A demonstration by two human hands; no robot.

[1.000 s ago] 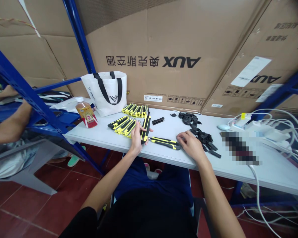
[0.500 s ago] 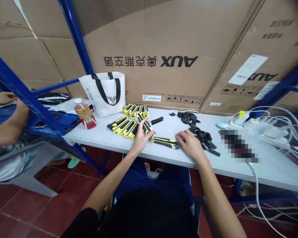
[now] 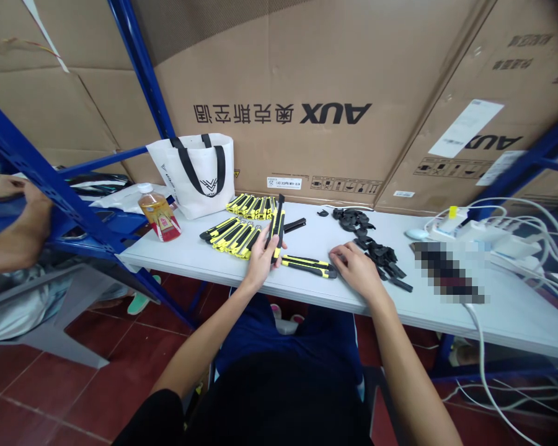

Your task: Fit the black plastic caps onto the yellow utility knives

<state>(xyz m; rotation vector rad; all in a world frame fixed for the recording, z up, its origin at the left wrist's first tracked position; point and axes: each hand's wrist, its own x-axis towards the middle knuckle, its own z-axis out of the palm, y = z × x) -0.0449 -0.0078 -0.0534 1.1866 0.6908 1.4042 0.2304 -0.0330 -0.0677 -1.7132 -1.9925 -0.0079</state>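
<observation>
Bare forearms, short black sleeves, black top, blue trousers with white stripe.

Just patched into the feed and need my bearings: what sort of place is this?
Most likely a warehouse or storeroom used for bench assembly. Big cardboard cartons stand against blue steel racking, and rows of yellow-and-black utility knives lie on the white table beside loose black parts.

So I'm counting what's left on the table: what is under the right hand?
The right hand rests its fingertips on the end of a yellow and black knife lying on the table. Black parts lie just beyond it. Whatever sits beneath the palm is covered.
</observation>
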